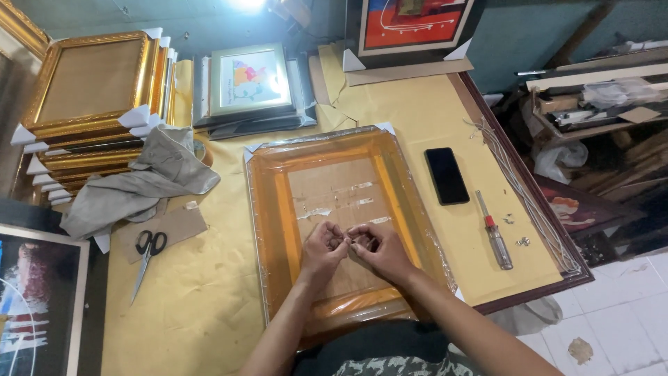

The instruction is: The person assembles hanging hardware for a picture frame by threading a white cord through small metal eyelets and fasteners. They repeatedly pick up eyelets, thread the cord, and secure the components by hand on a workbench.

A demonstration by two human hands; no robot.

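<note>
Pinching something tiny, the left hand (323, 248) and the right hand (374, 249) meet over the back of the frame (344, 223). The fingers are curled shut on it, but the small thing is too little to tell what it is. The frame lies face down on the yellow table (209, 299), wrapped in clear plastic, right in front of the person.

To do this bit well, I think both hands should stay low and close to the brown board, with slow pulls, so the plastic does not tear.

Right of the frame lie a black phone (446, 175), a screwdriver (495, 233) and white string (518, 188). Left of the frame are scissors (147, 252), a grey cloth (142, 182) and a stack of gold frames (90, 104). No box or bowl shows near the frame.
</note>
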